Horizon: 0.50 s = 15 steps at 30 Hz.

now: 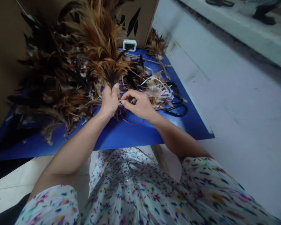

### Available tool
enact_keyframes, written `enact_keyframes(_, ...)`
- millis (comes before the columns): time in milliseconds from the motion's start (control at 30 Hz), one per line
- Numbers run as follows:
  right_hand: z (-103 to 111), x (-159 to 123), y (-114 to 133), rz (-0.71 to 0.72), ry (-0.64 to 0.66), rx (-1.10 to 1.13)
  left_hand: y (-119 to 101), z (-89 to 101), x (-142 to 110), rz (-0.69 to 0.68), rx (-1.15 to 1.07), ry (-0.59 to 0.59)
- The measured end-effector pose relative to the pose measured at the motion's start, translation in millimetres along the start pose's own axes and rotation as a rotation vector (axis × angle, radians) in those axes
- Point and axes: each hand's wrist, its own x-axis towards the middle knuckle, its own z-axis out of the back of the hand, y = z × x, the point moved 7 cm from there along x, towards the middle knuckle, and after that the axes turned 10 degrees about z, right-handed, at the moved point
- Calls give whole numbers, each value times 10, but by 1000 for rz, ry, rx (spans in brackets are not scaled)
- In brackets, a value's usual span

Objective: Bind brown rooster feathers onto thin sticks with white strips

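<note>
My left hand (109, 101) is closed around the base of a bundle of brown feathers (103, 40) that fans upward from my fist. My right hand (138, 103) is beside it, thumb and forefinger pinched at the bundle's base on something thin that I cannot make out. A thin red thread (131, 122) loops on the blue mat (121, 134) just below both hands. A big heap of dark and brown feathers (53, 84) lies to the left of my hands.
Black scissors (176, 109) lie on the mat right of my right hand, next to a tangle of white and pale strips (158, 89). A small white device (129, 45) stands at the back against a cardboard box (140, 18). A white wall (224, 81) runs along the right.
</note>
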Motion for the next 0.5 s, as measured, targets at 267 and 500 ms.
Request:
enact_keyframes(267,25,9,56,75,39,-100,13,-13,-3,16,-20,41)
enact_keyframes(500,41,8,41,93,-49,-83,0,9,-7,-18,25,21)
